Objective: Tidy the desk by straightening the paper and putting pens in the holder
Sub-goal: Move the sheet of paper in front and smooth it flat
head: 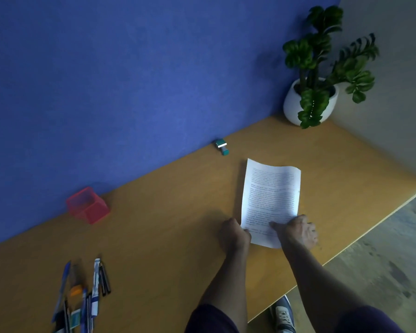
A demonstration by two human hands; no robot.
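Dim, soft, blurred wide-angle view

On the desk (178,212), the paper (270,200) lies right of the holder (88,205); the pens (82,294) lie near the front-left, the plant (310,99) at the back-right corner.

White paper (270,195) lined with dark printed text. Translucent red-pink holder (88,205). Pens (82,296) in blue, white and black, one orange piece among them. Teal stamp (222,146). Honey-brown tabletop (166,224) against a deep blue wall (130,80). Dark green plant (322,56) in a plain white pot (292,104). Purple sleeves (211,319). Mottled grey floor (382,260).
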